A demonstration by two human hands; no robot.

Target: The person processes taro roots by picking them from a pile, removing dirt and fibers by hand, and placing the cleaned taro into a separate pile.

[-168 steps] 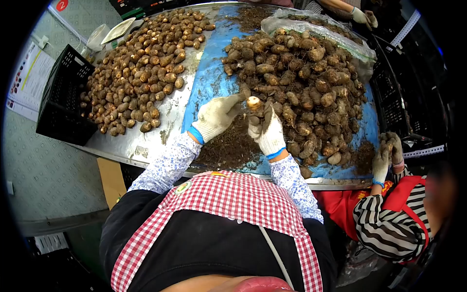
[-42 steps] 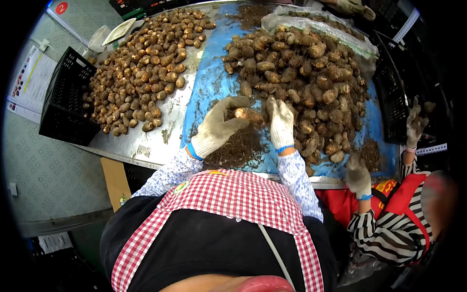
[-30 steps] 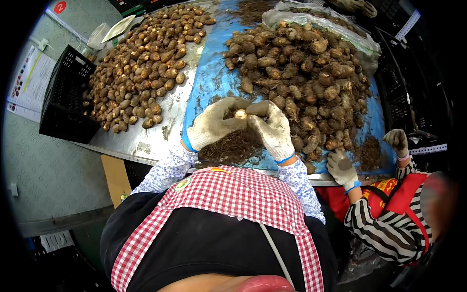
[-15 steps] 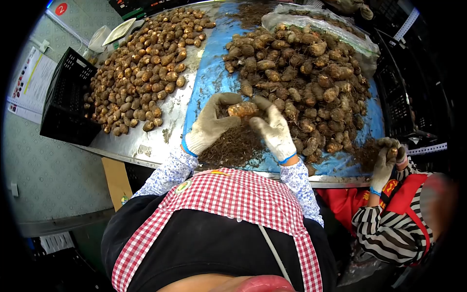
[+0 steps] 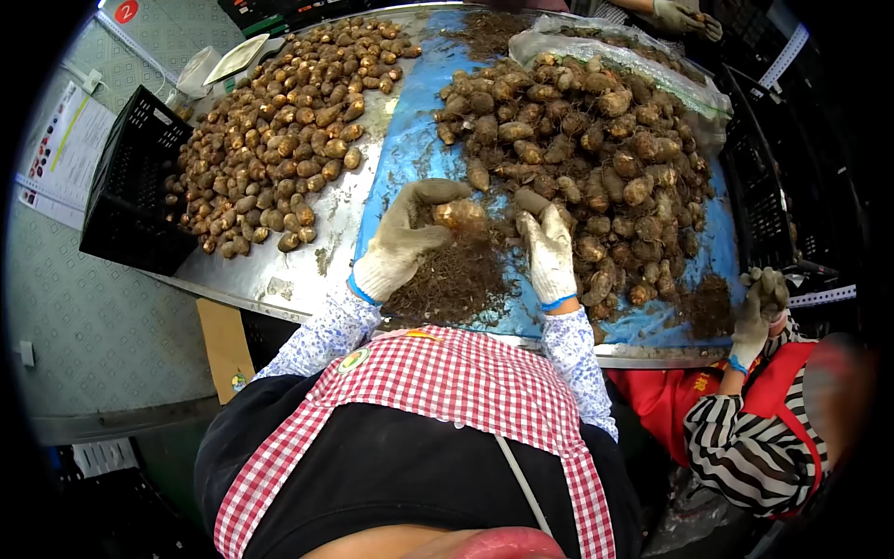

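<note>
In its dirty white glove, my left hand grips a brown root tuber between thumb and fingers, above a heap of dark root fibres. My right hand, gloved too, is apart from that tuber, at the lower left edge of a large pile of hairy tubers on the blue sheet. Its fingers are bent together; whether anything is between them is hidden. Cleaner tubers lie spread on the metal table at the left.
A black crate stands at the table's left edge. Behind the pile lies a clear plastic bag. At the right are a co-worker's gloved hands and black crates. Another person's gloved hands show at the far edge.
My right hand has moved right, away from the tuber, which stays in my left hand. The co-worker's hands at the right remain together, slightly shifted.
</note>
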